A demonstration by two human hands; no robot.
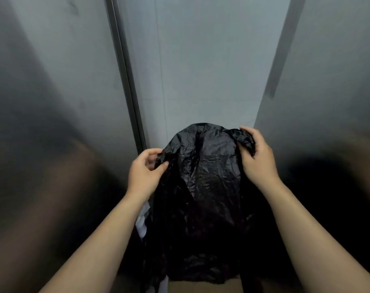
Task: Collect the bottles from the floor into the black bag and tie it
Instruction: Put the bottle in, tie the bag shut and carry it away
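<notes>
A crinkled black plastic bag (203, 187) hangs in front of me, held up at its top edge by both hands. My left hand (145, 171) pinches the bag's left corner between thumb and fingers. On the other side, my right hand (257, 155) grips a bunched fold of the right corner. The bag drapes down between my forearms and hides what lies below it. No bottles are in view.
Brushed metal panels (53, 92) stand close on the left and right, with a vertical metal strip (125, 66) beside a pale grey wall (201, 60) ahead. Something white (143, 223) peeks out beside the bag's left edge. A brown surface (203, 287) shows below the bag.
</notes>
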